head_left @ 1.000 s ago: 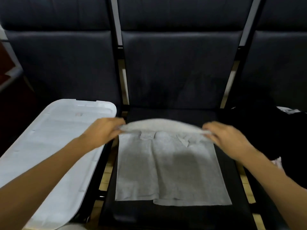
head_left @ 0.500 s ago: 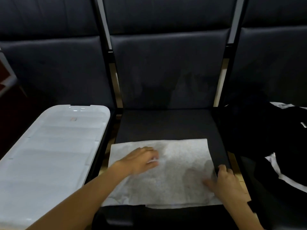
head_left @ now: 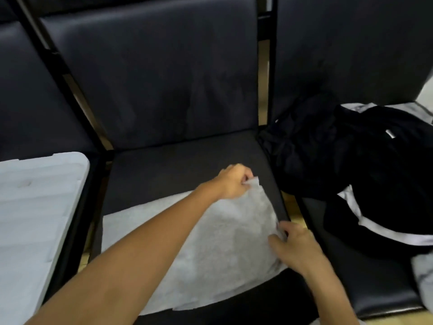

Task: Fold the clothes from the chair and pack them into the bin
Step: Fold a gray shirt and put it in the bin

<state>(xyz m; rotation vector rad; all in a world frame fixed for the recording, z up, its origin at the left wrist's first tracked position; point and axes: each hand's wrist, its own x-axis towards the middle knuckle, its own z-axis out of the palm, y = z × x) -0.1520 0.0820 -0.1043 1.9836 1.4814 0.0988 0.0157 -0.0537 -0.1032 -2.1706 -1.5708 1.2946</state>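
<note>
White bin lid [head_left: 35, 207] far left, on neighbouring seat. Grey garment [head_left: 210, 249] lies half-folded on middle chair seat [head_left: 164, 170]. Left hand [head_left: 232, 184] pinches its far right corner; right hand [head_left: 295, 245] pinches near right edge. Next fold, by my judgement: carry right side leftward, both corners level, edges matched, then smooth flat. Black clothes pile [head_left: 351, 165] waits on right chair.

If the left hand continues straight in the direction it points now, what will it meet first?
The left hand points right and away, so probably the black clothes on the neighbouring chair, after passing the seat edge; depth is unclear.
</note>
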